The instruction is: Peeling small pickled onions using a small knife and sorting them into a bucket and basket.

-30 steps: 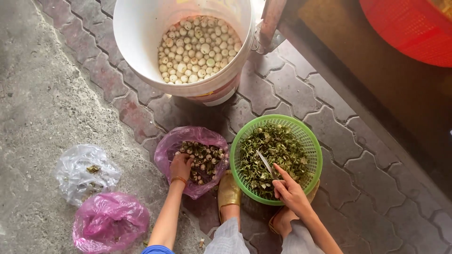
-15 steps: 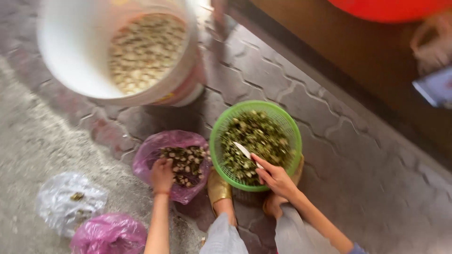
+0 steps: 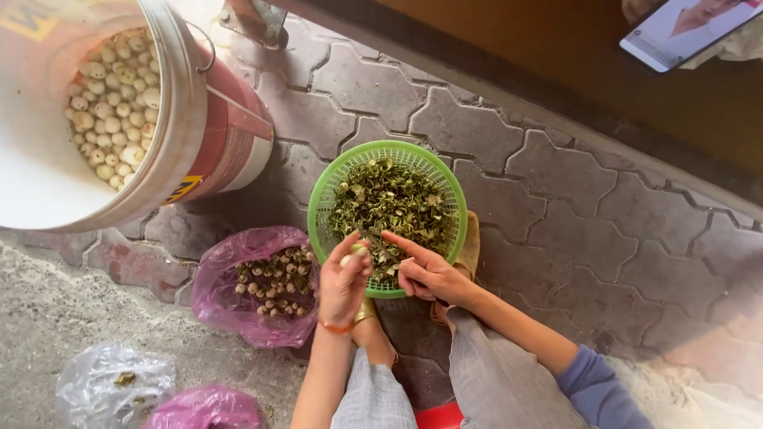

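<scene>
The green basket (image 3: 323, 208) is perforated plastic with a slight sheen, heaped with dry, matt peelings (image 3: 389, 199). Left of the basket a thin, glossy pink plastic bag (image 3: 218, 278) crinkles around dull brown seeds (a clear, crumpled bag (image 3: 95, 381) lies farther below-left), and above-left of the basket stands a smooth plastic bucket (image 3: 214, 135) with a metal handle. Under the basket, the paving blocks (image 3: 556, 191) look rough and matt.

White bucket (image 3: 171, 119), clear bag (image 3: 111, 385), phone (image 3: 683, 28).
</scene>
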